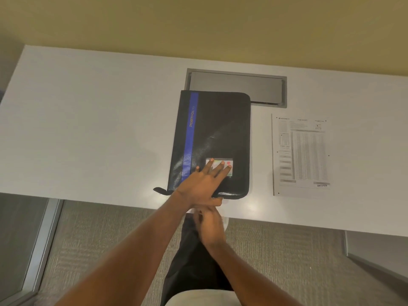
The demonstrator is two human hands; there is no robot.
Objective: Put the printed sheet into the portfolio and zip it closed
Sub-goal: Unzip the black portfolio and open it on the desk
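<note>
A black portfolio (216, 133) with a blue stripe lies closed on the white table (88, 120), close to its front edge. A black tab (159, 191) sticks out at the portfolio's near left corner. My left hand (205, 181) rests flat on the near part of the cover, fingers spread over a small coloured label (229, 161). My right hand (209, 226) is just below it at the table's front edge, blurred, its fingers curled towards the portfolio's near edge. The printed sheet (301, 154) lies flat on the table to the right of the portfolio, apart from it.
A grey metal cable hatch (260, 89) is set into the table behind the portfolio, partly covered by its far edge. Carpeted floor (99, 235) and my dark trouser leg show below the table's front edge. A yellow wall stands behind the table.
</note>
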